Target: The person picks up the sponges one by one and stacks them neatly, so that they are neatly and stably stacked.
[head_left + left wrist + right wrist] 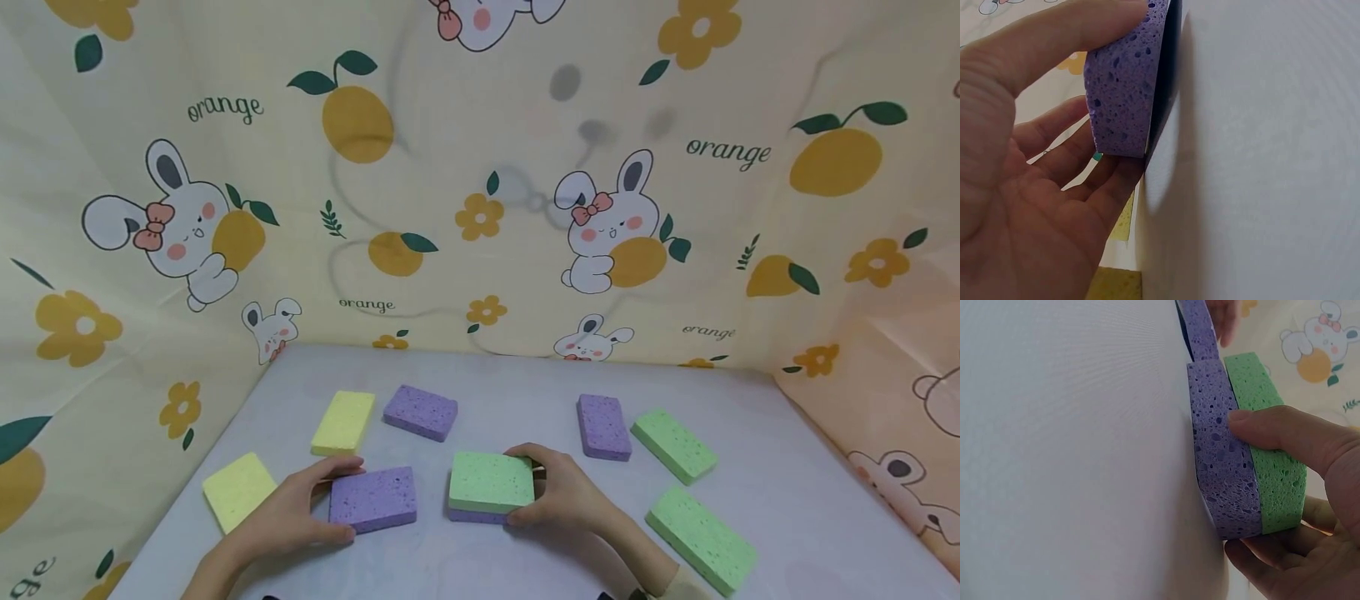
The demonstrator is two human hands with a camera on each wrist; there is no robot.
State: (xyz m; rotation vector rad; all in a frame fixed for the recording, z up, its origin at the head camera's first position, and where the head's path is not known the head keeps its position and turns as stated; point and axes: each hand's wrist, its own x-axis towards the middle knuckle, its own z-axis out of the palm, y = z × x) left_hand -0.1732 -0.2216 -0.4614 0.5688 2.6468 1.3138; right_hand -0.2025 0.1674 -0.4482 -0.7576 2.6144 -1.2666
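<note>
Left hand (288, 508) grips purple sponge (373, 497), long axis sideways.

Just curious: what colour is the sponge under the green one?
Purple sponge, beneath the green sponge; clearest in the right wrist view.

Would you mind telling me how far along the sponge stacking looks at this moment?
Done: one green sponge sits on a purple sponge, gripped by the right hand. In hand: the left hand grips another purple sponge. Left: two yellow, two purple and two green sponges lie single on the table.
</note>
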